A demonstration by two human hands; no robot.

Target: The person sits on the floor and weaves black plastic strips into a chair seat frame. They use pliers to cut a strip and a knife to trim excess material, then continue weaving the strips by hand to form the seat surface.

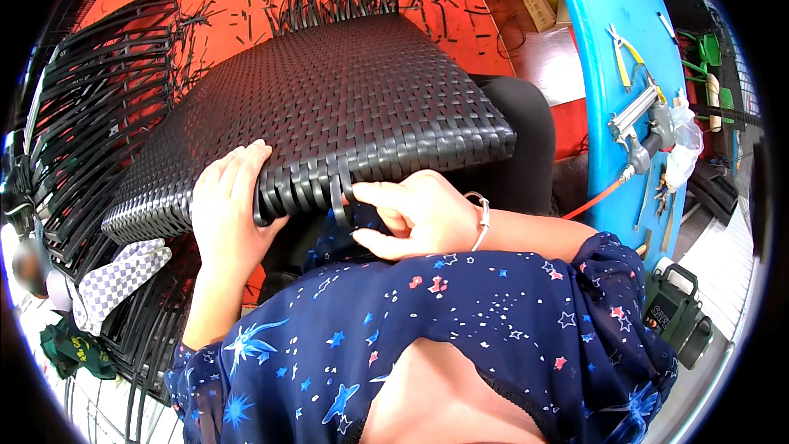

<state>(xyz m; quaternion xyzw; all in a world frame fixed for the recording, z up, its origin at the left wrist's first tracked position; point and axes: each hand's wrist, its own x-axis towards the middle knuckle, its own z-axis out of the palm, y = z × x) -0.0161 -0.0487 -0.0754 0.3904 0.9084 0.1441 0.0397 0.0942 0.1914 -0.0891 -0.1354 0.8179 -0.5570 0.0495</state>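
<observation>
A black woven panel (329, 90) of flat, glossy plastic strips lies across my lap, tilted, its thick near edge facing me. My left hand (230, 205) grips that edge, fingers on top and thumb underneath. At the middle of the edge, a loose black strip (339, 197) stands out as a loop from the weave. Beside it is my right hand (423, 214), with the index fingertip at the strip and the thumb lower, fingers curled. Unwoven strip ends (337, 10) stick out along the panel's far edge.
Black strip offcuts litter the red floor (444, 0). To the left stands a frame with many black strips (107, 107); a checkered cloth (123, 279) is near it. On the right, a blue table (604, 74) holds yellow-handled pliers (622, 57) and an air tool (645, 127) with a red hose.
</observation>
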